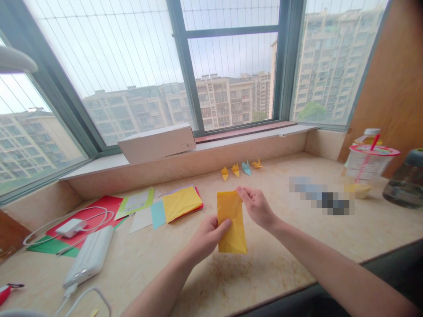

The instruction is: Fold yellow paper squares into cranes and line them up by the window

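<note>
A folded sheet of orange-yellow paper [231, 220] is held up above the stone counter [264, 273]. My left hand [207, 237] pinches its lower left edge with thumb and fingers. My right hand [256, 206] pinches the top right corner. Several small folded paper cranes [240, 168], yellow, orange and blue, stand in a row further back near the sill.
A stack of coloured paper [180, 202] lies left of centre, with red and green sheets [66, 240] beyond. A white power bank [89, 257], charger and cables lie at the left. A white box [157, 143] rests on the sill. A lidded cup with straw [368, 165], bottle and jar stand right.
</note>
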### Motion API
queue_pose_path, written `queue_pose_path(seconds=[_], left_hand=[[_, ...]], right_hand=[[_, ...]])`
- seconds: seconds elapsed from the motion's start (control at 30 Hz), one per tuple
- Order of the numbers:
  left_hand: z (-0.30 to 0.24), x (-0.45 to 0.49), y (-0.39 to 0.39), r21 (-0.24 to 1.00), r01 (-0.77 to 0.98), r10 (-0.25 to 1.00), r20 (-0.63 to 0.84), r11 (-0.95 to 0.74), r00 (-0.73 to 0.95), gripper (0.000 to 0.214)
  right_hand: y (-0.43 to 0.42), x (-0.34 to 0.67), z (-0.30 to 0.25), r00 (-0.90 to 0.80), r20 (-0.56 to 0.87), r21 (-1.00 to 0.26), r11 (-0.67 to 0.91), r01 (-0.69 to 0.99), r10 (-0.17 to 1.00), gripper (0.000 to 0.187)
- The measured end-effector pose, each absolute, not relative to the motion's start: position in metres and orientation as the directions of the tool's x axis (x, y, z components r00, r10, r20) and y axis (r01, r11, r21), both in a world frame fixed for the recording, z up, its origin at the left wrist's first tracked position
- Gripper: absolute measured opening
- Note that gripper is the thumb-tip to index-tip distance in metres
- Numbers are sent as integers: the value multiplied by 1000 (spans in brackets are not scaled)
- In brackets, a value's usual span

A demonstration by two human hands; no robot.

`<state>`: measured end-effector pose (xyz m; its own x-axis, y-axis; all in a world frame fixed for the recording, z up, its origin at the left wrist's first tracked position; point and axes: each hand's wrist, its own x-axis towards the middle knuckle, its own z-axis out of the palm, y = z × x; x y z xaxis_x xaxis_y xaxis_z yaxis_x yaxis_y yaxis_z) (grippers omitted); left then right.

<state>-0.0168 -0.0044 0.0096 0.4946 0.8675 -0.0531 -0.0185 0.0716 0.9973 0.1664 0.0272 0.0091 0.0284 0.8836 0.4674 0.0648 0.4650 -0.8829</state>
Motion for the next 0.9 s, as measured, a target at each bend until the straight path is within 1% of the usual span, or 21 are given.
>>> queue_pose_path(seconds=[0.07, 0.1, 0.13, 0.17, 0.2, 0.27, 0.3, 0.33, 0.4, 0.47, 0.57, 0.63, 0.73, 0.9], left_hand=[[10, -16, -3, 993, -102, 913, -18, 65, 408, 36], [10, -16, -1, 987, -157, 938, 10, 47, 346, 37], [10, -16, 1, 977, -211, 959, 35, 26, 280, 38], [10, -17, 4, 966, -259, 975, 56, 2, 215, 40], [10, -17, 6, 953, -302, 985, 72, -22, 157, 41], [10, -19, 9, 930, -362, 992, 94, -56, 88, 41], [9, -19, 10, 921, -384, 992, 102, -64, 79, 40], [9, -19, 10, 914, -401, 990, 108, -65, 85, 39], [8, -18, 9, 902, -428, 986, 111, -49, 123, 37], [7, -17, 8, 893, -448, 983, 109, -31, 148, 36], [7, -15, 5, 886, -462, 978, 118, -25, 173, 36], [8, -15, 4, 881, -473, 972, 127, -20, 197, 36], [11, -15, 3, 873, -488, 968, 124, -2, 218, 35], [12, -16, 0, 864, -502, 943, 139, 34, 303, 25]], right_hand=[[27, 171, 9, 61, 567, -816, 550, 176, 822, 40], [25, 173, 10, 37, 637, -752, 610, 248, 770, 38], [23, 175, 11, -39, 709, -659, 681, 320, 704, 38], [21, 177, 12, -152, 759, -551, 750, 367, 633, 36], [18, 177, 13, -274, 778, -446, 804, 394, 566, 36], [13, 174, 12, -488, 746, -256, 871, 418, 454, 39], [11, 171, 12, -549, 724, -183, 884, 430, 417, 40], [10, 168, 10, -588, 701, -129, 883, 452, 403, 37], [10, 163, 7, -613, 680, -71, 867, 493, 403, 32], [13, 162, 4, -601, 689, -56, 856, 514, 406, 24], [18, 167, 3, -546, 731, -97, 855, 510, 409, 15], [20, 170, 5, -491, 763, -158, 857, 490, 421, 13], [20, 171, 7, -389, 792, -276, 844, 459, 470, 12], [16, 166, 8, -222, 781, -462, 778, 426, 584, 16]])
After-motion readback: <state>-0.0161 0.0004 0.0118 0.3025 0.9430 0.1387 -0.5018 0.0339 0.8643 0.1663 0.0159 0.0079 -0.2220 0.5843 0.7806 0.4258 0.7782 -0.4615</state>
